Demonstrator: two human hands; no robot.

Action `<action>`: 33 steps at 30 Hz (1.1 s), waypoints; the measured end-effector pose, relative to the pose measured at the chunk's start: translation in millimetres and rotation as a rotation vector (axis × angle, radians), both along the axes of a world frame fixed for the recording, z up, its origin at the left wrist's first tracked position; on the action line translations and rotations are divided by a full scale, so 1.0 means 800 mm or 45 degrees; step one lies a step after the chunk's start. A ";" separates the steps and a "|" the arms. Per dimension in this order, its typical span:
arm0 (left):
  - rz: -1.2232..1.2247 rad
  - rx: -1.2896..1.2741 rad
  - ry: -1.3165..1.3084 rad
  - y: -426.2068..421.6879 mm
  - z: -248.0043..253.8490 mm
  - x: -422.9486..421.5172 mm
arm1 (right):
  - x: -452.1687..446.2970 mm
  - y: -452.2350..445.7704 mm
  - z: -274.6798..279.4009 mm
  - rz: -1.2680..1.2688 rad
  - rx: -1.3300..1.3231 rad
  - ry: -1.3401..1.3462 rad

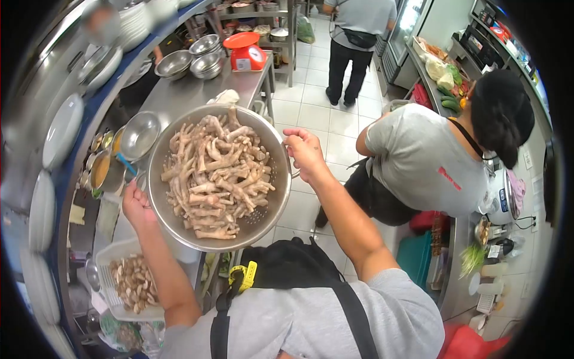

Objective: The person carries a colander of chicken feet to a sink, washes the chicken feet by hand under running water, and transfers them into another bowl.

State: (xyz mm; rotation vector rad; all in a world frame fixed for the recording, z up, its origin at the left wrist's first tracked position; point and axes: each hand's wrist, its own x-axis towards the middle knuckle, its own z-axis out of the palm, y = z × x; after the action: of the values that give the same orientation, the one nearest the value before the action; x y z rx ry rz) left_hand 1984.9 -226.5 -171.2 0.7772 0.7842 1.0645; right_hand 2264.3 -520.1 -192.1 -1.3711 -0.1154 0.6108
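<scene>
A large metal colander (pixel 156 200) with small holes is held up by both hands in front of my body. Pale chicken feet (pixel 218 173) are heaped inside it. My left hand (pixel 137 206) has its fingers closed at the handle on the colander's left side. On the opposite side, my right hand (pixel 304 152) grips the other handle, just below the rim. Below my left forearm is a white basket (pixel 104 263) holding cut mushrooms (pixel 133 284).
A red scale (pixel 246 54) and metal bowls (pixel 173 64) stand on the steel counter (pixel 179 99). White plates (pixel 63 128) line the left shelf. One co-worker (pixel 424 149) bends at the right counter; another person (pixel 359 36) stands farther back in the aisle.
</scene>
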 end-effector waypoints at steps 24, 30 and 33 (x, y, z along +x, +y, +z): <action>-0.463 0.075 0.084 0.159 -0.009 0.883 | 0.725 0.072 -0.047 -0.764 -0.431 -0.143; -0.386 0.157 0.119 0.196 0.023 1.010 | 0.834 0.132 -0.073 -0.766 -0.490 -0.151; -0.423 0.216 0.155 0.234 0.012 1.086 | 0.893 0.147 -0.071 -0.776 -0.457 -0.081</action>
State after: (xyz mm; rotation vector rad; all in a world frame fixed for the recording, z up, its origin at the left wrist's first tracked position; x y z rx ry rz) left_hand 2853.4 -39.5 -161.6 1.0843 0.6439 0.7961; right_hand 2978.6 -402.6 -249.0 -1.6688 0.3687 0.0726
